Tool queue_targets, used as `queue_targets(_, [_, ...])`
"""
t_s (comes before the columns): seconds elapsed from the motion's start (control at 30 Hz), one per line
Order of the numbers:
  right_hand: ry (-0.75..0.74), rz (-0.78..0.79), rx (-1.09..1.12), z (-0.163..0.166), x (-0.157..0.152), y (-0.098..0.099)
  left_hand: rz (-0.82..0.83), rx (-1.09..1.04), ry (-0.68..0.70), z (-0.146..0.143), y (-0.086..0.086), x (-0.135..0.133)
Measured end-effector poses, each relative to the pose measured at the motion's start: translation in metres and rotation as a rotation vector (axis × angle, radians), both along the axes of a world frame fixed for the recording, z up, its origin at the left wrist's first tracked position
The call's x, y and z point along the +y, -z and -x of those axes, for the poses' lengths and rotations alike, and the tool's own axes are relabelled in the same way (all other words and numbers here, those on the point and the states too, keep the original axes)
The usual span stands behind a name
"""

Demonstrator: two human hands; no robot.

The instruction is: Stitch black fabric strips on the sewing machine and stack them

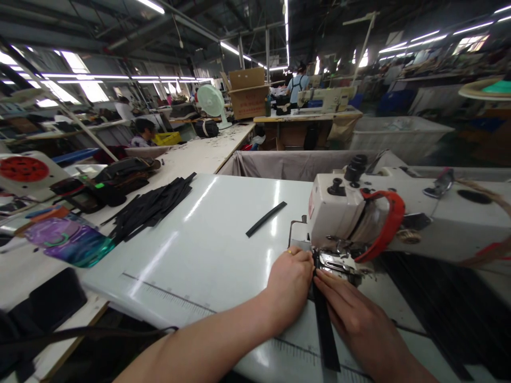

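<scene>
A long black fabric strip (326, 340) runs from the sewing machine's metal presser area (333, 263) down toward me over the white table. My left hand (289, 287), with a ring on one finger, is closed with curled fingers on the strip's left side, close to the needle area. Against the strip's right edge lies my right hand (355, 314), its fingers stretched out and together just below the metal guide. The white sewing machine (335, 213) carries a red curved guard (385, 226). Both fingertips and the machine head hide the strip's far end.
A short black strip (266, 219) lies on the white tabletop (223, 239). Further left is a heap of black strips (155, 207) beside a shiny purple-green pouch (72, 236). Dark strips (451, 308) spread at the right. A fan (211, 101) and cardboard box (249, 96) stand behind.
</scene>
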State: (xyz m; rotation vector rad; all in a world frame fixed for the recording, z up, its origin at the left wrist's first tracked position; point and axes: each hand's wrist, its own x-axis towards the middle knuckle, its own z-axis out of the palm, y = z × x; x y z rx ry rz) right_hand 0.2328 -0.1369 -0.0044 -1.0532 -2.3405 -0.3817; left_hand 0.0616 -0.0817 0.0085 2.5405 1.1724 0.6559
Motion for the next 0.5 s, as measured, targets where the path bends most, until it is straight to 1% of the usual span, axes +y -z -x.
queue_targets(0.13, [0.002,0.023,0.006,0.0,0.002,-0.003,-0.004,-0.026,-0.02,0.0,-0.001,0.002])
queue_targets(0.33, [-0.003,0.077,0.08,-0.002,0.007,-0.012,-0.008,-0.07,-0.049,0.002,-0.012,0.006])
queue_targets(0.5, [-0.068,0.154,0.18,-0.006,0.006,-0.015,0.01,-0.086,-0.03,0.005,-0.016,0.005])
